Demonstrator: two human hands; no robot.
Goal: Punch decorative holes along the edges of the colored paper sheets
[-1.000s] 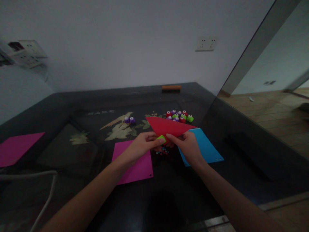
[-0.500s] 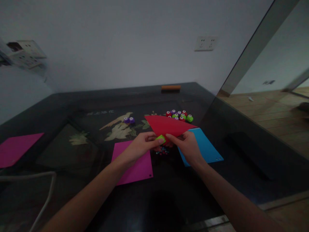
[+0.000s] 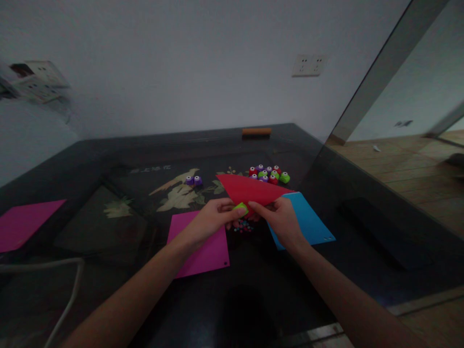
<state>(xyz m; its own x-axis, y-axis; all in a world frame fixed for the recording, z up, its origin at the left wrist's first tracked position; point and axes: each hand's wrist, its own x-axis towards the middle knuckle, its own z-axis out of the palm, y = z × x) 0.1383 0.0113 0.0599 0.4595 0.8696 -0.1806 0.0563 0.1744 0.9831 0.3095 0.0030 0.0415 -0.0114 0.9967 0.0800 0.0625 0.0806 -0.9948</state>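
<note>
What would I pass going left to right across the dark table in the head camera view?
Far-left pink sheet → two purple punches → pink sheet under the left hand → green punch → right hand → blue sheet.

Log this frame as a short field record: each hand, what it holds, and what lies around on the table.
left hand: pinches a green punch at the near edge of the red sheet
right hand: grips the red sheet, held up off the table
under the hands: small coloured punched bits
flat on the table: magenta sheet, blue sheet, second magenta sheet at far left
behind: cluster of punches, two purple punches
</note>
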